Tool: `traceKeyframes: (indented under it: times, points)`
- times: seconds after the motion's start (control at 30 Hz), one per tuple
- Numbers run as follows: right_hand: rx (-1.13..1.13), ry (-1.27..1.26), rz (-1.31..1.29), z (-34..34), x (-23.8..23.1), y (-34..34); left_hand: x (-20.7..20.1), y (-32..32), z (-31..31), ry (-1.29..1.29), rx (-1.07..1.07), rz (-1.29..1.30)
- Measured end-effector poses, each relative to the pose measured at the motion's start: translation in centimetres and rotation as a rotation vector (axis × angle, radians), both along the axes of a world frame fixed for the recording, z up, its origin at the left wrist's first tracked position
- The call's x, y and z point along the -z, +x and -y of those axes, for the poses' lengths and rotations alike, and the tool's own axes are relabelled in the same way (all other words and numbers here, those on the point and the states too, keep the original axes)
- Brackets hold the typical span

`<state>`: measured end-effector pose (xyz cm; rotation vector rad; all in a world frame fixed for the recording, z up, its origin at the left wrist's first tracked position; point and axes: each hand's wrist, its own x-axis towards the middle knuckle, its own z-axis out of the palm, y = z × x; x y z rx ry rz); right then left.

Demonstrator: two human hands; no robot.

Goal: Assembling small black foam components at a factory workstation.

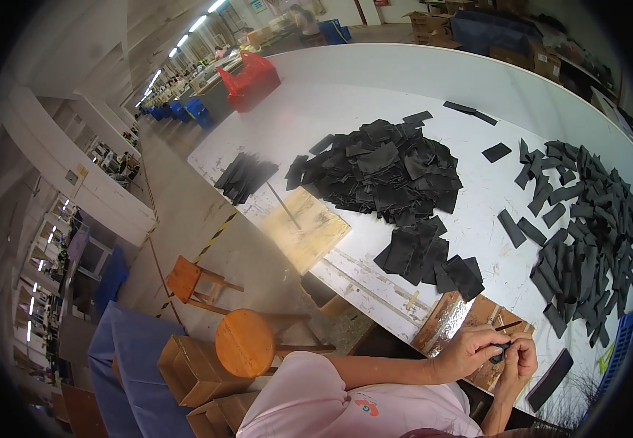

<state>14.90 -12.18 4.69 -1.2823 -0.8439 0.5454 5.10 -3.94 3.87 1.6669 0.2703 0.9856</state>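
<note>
Both of my hands meet over a brown wooden board [481, 312] at the table's front edge. My left hand [464, 355] and my right hand [519, 362] pinch a small black fabric-like piece [500, 355] between them, its shape mostly covered by fingers. A thin dark rod [508, 325] sticks out just above the fingers; whether it is fixed to the board I cannot tell. Shiny clear tape [451, 318] crosses the board's left part. Beyond the board lie overlapping flat black pieces [417, 252], with a large heap of similar pieces [389, 168] behind them.
Narrow folded-looking black strips [586, 233] pile up on the right, near a blue crate [622, 347]. On the left, a pale wooden block [305, 228] carries an upright metal rod [283, 204] beside more black pieces [243, 177]. A red bag [249, 80] and wooden stools [245, 343] stand farther off.
</note>
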Motion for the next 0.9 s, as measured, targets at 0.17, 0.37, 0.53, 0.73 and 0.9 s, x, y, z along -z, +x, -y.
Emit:
traceKeyframes:
  times: [0.17,0.37,0.53,0.73,0.9]
  points:
    - [0.007,-0.071,0.166,-0.3,-2.0,0.2,-2.3,0.2,-0.8,-0.120,0.037,-0.016]
    - [-0.074,-0.126,0.001,-1.1,-3.7,1.9,-2.0,1.2,-2.3,-0.772,0.448,0.125]
    - [-0.146,-0.159,-0.203,-2.5,-4.6,2.4,-3.3,1.7,-4.3,-1.432,0.977,0.337]
    - [-0.230,-0.230,-0.419,-3.1,1.6,3.7,2.8,2.6,-4.3,-1.633,0.640,0.242]
    - [-0.195,-0.161,-0.536,-3.4,2.8,3.5,2.9,2.7,-4.1,-1.629,0.533,0.172]
